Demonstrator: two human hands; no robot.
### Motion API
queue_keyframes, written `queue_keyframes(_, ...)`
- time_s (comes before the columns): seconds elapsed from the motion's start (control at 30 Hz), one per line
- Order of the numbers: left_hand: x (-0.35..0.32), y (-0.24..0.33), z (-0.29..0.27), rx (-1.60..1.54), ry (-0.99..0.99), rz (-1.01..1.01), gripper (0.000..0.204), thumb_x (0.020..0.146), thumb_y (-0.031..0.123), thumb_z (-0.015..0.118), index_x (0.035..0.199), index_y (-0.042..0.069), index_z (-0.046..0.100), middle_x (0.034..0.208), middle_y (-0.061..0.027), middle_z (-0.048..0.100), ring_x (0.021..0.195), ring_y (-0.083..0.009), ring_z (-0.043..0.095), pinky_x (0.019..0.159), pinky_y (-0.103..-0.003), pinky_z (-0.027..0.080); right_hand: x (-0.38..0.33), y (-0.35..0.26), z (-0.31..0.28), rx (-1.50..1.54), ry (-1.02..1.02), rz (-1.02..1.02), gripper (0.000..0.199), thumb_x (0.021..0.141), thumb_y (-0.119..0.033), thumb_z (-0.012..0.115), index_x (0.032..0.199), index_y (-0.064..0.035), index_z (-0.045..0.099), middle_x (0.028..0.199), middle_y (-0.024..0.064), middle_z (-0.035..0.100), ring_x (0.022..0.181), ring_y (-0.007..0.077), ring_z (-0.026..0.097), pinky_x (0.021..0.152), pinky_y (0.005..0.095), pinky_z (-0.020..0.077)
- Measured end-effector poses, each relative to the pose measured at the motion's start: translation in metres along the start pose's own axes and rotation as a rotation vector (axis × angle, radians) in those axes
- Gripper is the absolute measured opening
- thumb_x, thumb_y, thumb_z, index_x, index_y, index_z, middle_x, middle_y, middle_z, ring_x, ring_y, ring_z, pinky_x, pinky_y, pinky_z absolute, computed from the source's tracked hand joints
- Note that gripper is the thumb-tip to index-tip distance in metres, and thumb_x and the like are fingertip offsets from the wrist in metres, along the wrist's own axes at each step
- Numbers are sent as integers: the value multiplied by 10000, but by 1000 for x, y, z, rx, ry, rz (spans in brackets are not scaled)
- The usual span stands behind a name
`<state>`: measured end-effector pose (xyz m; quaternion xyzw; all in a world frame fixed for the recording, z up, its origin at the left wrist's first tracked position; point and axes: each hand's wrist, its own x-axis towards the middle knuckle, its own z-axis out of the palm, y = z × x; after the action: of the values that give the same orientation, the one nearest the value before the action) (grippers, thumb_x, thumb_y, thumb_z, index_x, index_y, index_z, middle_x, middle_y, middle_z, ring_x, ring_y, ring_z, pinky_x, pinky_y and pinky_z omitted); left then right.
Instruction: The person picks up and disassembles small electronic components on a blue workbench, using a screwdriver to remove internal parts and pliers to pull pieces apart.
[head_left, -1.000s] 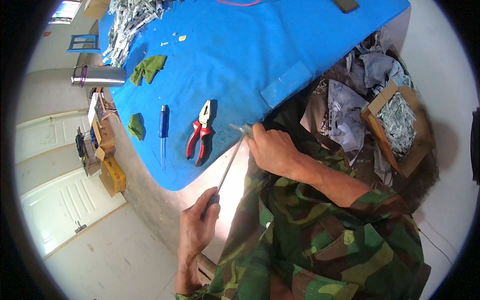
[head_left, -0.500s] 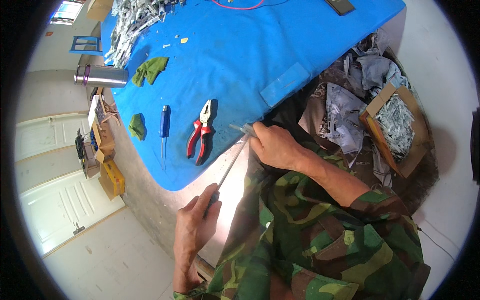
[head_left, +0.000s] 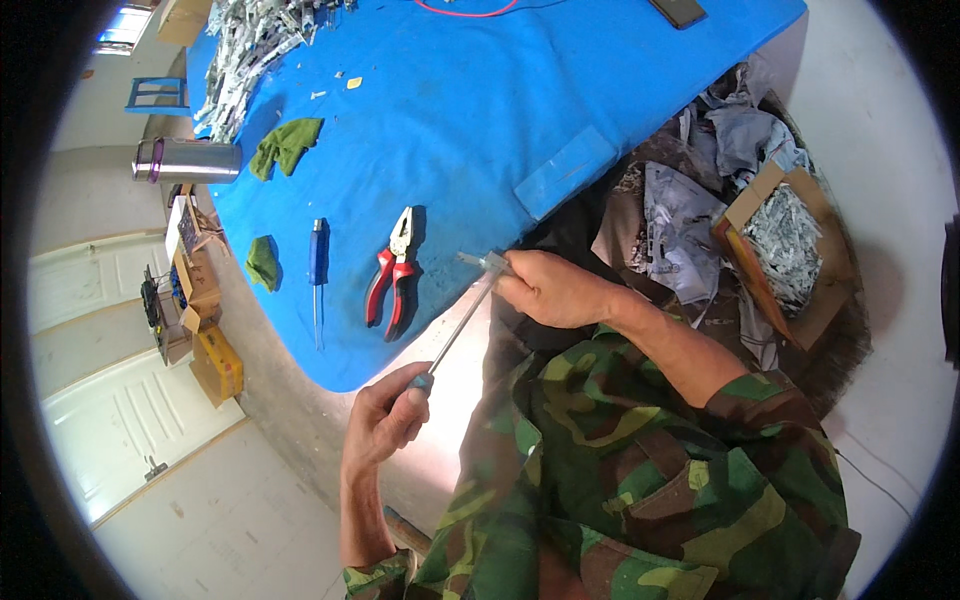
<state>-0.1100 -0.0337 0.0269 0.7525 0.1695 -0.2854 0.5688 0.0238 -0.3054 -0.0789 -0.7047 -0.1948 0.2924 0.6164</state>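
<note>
With the left hand (head_left: pixel 388 412), grasps the handle of a long screwdriver (head_left: pixel 460 330), fingers curled around and thumb near the start of the shaft. With the right hand (head_left: pixel 555 288), pinches a small pale piece (head_left: pixel 483 262) at one end, leaving the other end jutting left, beyond the fingertips. As for the piece, lies up and to the right of the left hand, at the far end of the shaft, and right at the fingertips of the right, clearly the nearer hand. Along the shaft, runs slantwise from the left fist to the piece, crossing rather than following its length. At the tip, meets the piece; cannot tell whether pushed in or only touching. Beneath, shows the near edge of the blue table (head_left: pixel 450 120); cannot tell if resting or held above. Farther left on the cloth, lie pliers (head_left: pixel 389 280), then a blue-handled screwdriver (head_left: pixel 318 258), both apart from either hand.
</note>
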Motion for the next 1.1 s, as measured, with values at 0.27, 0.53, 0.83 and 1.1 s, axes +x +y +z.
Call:
queue_keyframes(0.27,10,-28,-8,-207,-43,9,463,1003,333,681,1303,-18,646,731,-73,640,499,-84,492,423,-238,339,-3,-2,-3,203,-125,128,339,1011,-293,554,970,42,588,771,102,586,695,185,551,664,365,466)
queue_keyframes(0.53,17,-50,-5,-362,-87,6,466,975,336,705,1295,1,660,748,-108,667,490,-107,509,425,-245,356,-11,-4,-9,759,-152,362,400,1075,-358,471,1039,8,628,764,-5,508,616,57,443,449,214,322)
queue_keyframes(0.83,17,-62,4,-466,-108,46,504,927,365,740,1278,9,675,732,-127,672,458,-125,508,385,-250,339,-23,5,-2,1061,-141,309,412,1077,-328,511,1130,65,626,854,3,533,649,60,474,437,181,325)
queue_keyframes(1.1,11,-82,26,-736,-206,72,509,924,304,710,1295,-38,638,736,-159,670,439,-140,503,377,-253,350,-33,-7,18,1355,-217,205,454,1094,-343,486,1232,75,596,850,-4,547,664,59,512,456,174,361)
